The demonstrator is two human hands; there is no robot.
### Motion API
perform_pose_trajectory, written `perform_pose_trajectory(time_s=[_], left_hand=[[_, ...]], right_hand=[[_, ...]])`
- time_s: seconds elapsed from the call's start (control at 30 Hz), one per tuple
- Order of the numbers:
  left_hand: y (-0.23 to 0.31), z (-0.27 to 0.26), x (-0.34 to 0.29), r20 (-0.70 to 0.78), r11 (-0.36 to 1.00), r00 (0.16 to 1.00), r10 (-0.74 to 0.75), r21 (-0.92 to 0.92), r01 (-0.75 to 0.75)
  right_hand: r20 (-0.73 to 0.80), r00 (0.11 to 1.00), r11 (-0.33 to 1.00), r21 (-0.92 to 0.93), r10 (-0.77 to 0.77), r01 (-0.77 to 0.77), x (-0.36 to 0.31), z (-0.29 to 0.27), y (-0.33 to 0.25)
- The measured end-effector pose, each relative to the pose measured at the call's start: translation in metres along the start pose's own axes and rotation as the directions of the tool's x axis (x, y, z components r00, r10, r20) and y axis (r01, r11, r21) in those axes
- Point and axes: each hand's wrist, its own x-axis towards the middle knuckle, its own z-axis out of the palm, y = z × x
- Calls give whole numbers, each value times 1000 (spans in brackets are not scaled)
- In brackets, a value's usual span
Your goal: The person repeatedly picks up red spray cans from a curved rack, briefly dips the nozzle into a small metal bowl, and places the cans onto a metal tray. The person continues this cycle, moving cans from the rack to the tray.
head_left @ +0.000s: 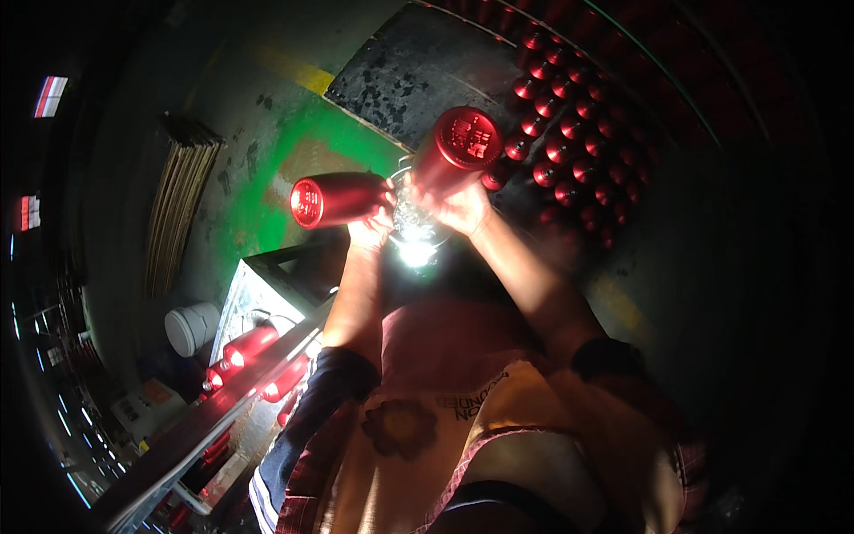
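Observation:
My left hand (374, 228) is closed around the narrower end of a glossy red metal cylinder (342, 199), which lies sideways with its base toward the left. A second red metal cylinder (449, 156) is in my right hand (461, 210), gripped near its lower end, its stamped round base tilted up toward me. Between the two hands glares a bright white light (416, 253) inside a thin wire ring; the glare hides detail there. The necks of both cylinders are hidden by my fingers and the glare.
Many red cylinders (569, 142) with narrow necks stand on the floor at the far right, beside a dark worn sheet (418, 71). More red cylinders (249, 343) lie behind a metal rail at the left. A white bucket (189, 329) and stacked flat boards (182, 200) stand further left.

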Motion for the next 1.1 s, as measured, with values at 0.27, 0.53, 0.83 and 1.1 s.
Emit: perform_pose_trajectory(time_s=[0.27,0.53,0.83,1.1], left_hand=[[-22,7,-17,53,999,998,34,28,-36],[-142,42,-150,71,845,927,369,390,-366],[-263,-20,-346,-115,808,850,513,400,-433],[-255,19,-549,12,96,266,964,916,-389]], right_hand=[[120,990,972,-214,-76,101,-32,-9,15],[-19,978,876,-448,-209,179,-164,-31,41],[-309,950,980,-166,53,-109,-304,-96,115],[-468,875,786,-584,-122,-203,-279,-137,200]])
